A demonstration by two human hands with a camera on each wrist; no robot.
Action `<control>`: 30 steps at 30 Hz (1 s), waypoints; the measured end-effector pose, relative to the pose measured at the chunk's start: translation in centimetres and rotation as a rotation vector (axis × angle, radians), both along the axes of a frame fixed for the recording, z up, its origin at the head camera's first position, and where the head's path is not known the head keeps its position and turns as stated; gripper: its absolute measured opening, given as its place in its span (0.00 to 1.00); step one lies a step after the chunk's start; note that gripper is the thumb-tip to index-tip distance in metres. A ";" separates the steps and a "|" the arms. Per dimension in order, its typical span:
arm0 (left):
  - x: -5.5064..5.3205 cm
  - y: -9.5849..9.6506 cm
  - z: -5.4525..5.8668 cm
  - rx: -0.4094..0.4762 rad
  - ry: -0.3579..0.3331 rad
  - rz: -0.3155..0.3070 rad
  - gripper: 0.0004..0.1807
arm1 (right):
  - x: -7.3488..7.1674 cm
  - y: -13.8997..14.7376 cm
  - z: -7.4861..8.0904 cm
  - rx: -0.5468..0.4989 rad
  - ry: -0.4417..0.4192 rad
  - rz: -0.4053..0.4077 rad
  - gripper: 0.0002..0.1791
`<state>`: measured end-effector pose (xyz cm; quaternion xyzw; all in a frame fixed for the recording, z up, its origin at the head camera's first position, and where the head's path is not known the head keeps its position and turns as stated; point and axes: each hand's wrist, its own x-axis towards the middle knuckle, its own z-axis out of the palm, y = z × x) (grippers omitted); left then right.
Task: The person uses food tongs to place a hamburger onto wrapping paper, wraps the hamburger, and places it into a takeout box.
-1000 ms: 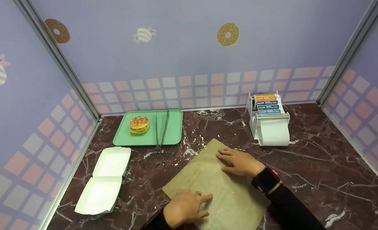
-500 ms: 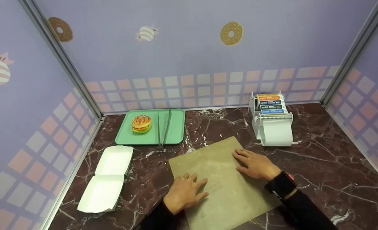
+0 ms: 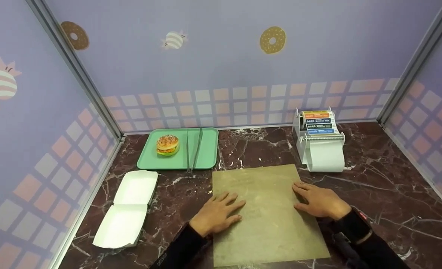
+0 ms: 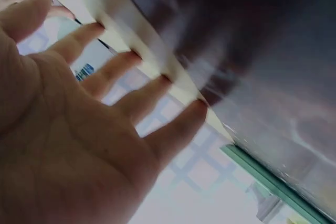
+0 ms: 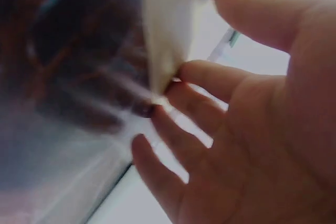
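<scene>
A square sheet of brown wrapping paper lies flat on the dark marbled counter, its edges nearly squared to the counter. On its left edge rests my left hand, fingers spread; the left wrist view shows the fingertips touching down along the paper's edge. My right hand lies at the upper right edge, fingertips on the paper and palm over the counter. In the right wrist view those fingers are extended and apart. Neither hand grips anything.
A green tray at the back left bears a burger and metal tongs. Left of the paper stands an open white clamshell box. At the back right is a label dispenser with several coloured rolls. Walls enclose the counter.
The paper has turned clockwise from a diamond position to nearly square. My left hand has moved up, and my right hand has moved right and slightly down with the paper's edge.
</scene>
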<state>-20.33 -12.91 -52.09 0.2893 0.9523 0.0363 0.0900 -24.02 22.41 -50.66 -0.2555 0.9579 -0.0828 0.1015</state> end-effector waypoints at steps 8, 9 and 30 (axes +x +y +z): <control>-0.8 -0.3 -0.2 0.008 -0.022 -0.033 0.31 | 0.6 0.4 1.0 0.053 0.016 0.000 0.35; -0.8 -0.3 -0.2 0.010 -0.019 -0.036 0.31 | 0.6 0.4 1.0 0.055 0.026 0.001 0.35; -0.8 -1.0 0.3 0.036 -0.054 -0.037 0.34 | 0.2 0.2 0.3 0.016 0.098 0.016 0.30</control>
